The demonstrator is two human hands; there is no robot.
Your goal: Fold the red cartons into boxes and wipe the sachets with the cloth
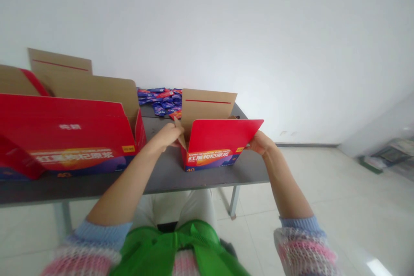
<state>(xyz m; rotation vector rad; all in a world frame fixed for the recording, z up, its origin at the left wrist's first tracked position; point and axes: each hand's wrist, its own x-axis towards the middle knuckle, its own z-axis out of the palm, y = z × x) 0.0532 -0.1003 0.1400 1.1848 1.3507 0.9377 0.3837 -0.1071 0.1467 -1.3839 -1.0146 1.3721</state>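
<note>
A small red cardboard box (211,155) stands with its top flaps up near the front edge of the table (161,182). Its red front flap leans toward me, and its brown back flap rises behind. My left hand (170,134) is closed on the box's left side flap. At the right side, my right hand (259,142) grips the box by its edge, its fingers partly hidden behind the red flap. The inside of this box is mostly hidden by the front flap.
To the left stands a larger open red box (80,129), with another red box (14,151) at the frame's left edge. Behind them lies a pile of blue and red sachets (164,100). A white wall (274,51) borders the table's far side.
</note>
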